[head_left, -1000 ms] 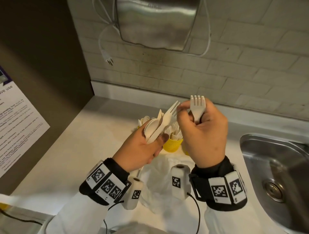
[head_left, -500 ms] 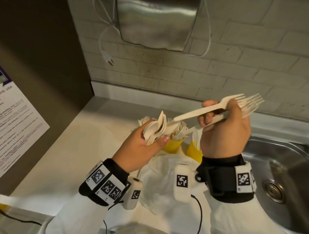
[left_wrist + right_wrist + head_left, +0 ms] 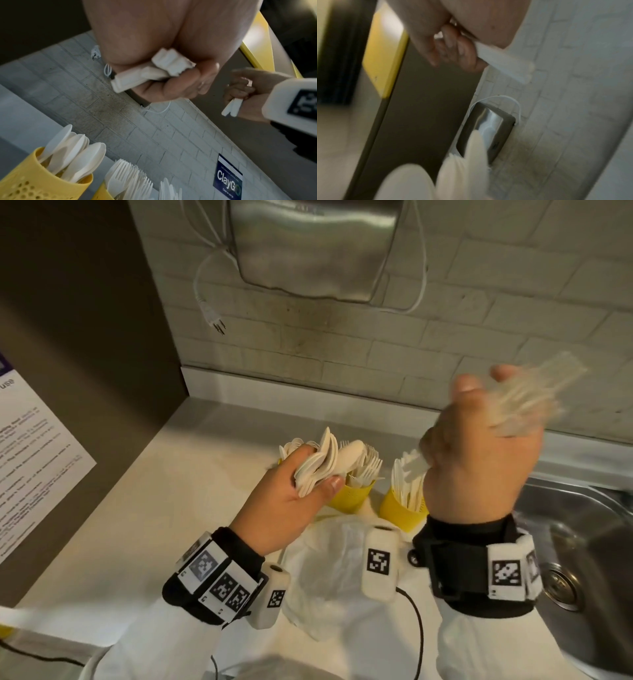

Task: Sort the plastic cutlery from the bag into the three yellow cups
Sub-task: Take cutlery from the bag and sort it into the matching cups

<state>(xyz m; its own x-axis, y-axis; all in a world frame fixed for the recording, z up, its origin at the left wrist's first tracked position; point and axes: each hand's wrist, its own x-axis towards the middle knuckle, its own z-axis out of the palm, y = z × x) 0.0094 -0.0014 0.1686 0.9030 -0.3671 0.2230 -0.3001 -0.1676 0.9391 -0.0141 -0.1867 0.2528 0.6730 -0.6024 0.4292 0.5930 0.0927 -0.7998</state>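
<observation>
My left hand [image 3: 318,470] grips a bundle of white plastic spoons [image 3: 342,460] by their handles [image 3: 154,71], bowls up, above the cups. My right hand [image 3: 486,405] is raised to the right and grips a few white forks [image 3: 534,402]. Their tines are blurred by motion and their handle ends [image 3: 414,465] stick out below the fist. Three yellow cups stand behind the bag: a spoon cup [image 3: 34,180], a fork cup [image 3: 352,498] and a knife cup [image 3: 400,510]. In the head view my left hand hides most of the spoon cup. The crumpled clear bag [image 3: 335,570] lies on the counter between my wrists.
A steel sink [image 3: 599,542] lies at the right of the counter [image 3: 171,508]. A metal dispenser [image 3: 315,244] hangs on the brick wall, with a loose plug [image 3: 214,320] dangling. A dark panel with a printed notice [image 3: 30,446] stands at the left.
My right hand drew a fork out of the left hand's bundle and swung right and up with its forks. My left hand stayed put, still holding the spoons.
</observation>
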